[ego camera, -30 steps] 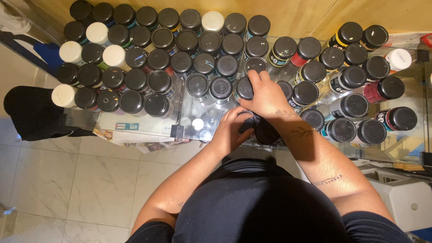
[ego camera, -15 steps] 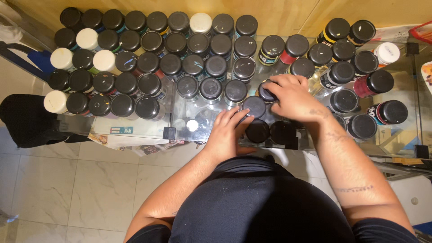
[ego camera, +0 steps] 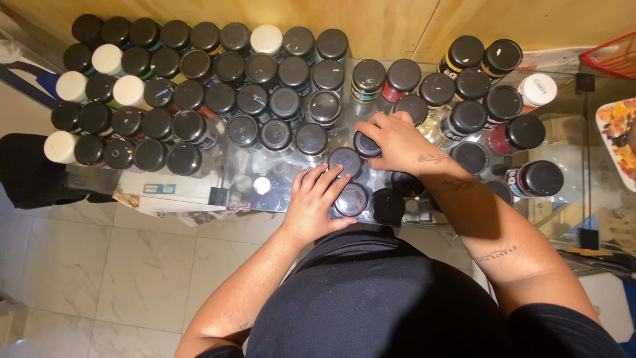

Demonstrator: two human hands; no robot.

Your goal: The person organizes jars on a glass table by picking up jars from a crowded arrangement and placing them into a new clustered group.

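Observation:
Many paint bottles with black lids point(ego camera: 190, 95), and a few with white lids point(ego camera: 126, 89), stand packed on a glass table point(ego camera: 199, 187) seen from above. My right hand point(ego camera: 397, 142) is closed over the lid of one black-lidded bottle point(ego camera: 364, 146) near the table's middle. My left hand point(ego camera: 317, 201) lies with spread fingers on two black-lidded bottles at the front edge, one lid point(ego camera: 346, 161) under the fingertips and another point(ego camera: 351, 199) beside the thumb. A further black lid point(ego camera: 387, 205) stands just right of them.
A wooden wall runs behind the bottles. A red basket point(ego camera: 613, 56) and a paint-stained palette point(ego camera: 619, 136) sit at the right edge. A black chair seat point(ego camera: 30, 169) stands left of the table, over pale floor tiles point(ego camera: 132, 265). Papers lie under the glass.
My right hand has moved left and down from the bottle rows to a bottle near the middle. My left hand has slid forward onto the front bottles. The camera has shifted slightly.

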